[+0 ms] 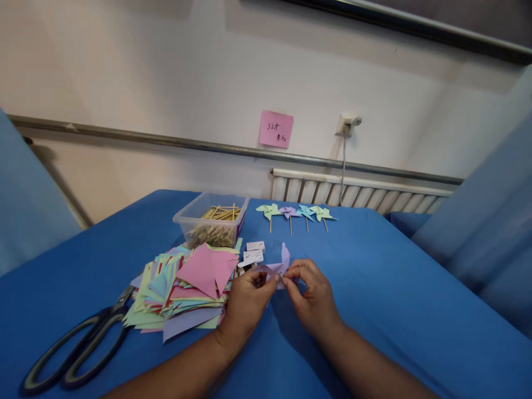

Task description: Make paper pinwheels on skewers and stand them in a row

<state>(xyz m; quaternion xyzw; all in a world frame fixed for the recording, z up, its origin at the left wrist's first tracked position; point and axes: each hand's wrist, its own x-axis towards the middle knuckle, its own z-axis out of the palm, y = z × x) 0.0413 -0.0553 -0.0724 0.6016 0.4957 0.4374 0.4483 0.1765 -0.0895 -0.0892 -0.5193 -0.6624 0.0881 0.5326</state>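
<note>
A purple paper pinwheel (274,269), partly folded, is between my two hands above the blue cloth. My left hand (249,299) pinches it from the left, thumb near its middle. From the right, the closed fingertips of my right hand (311,293) meet at the same middle point; whether they also hold a small pin there I cannot make out. Just left of my left hand lies a heap of cut coloured paper (183,293), with pink sheets on top. Small white boxes (253,256) lie right behind my left hand.
A clear plastic tub (183,224) of wooden sticks stands behind the paper heap. Large scissors (91,338) lie at the left. Several finished pinwheels on sticks (290,213) lie in a row at the table's far edge. A radiator (324,191) and wall are beyond.
</note>
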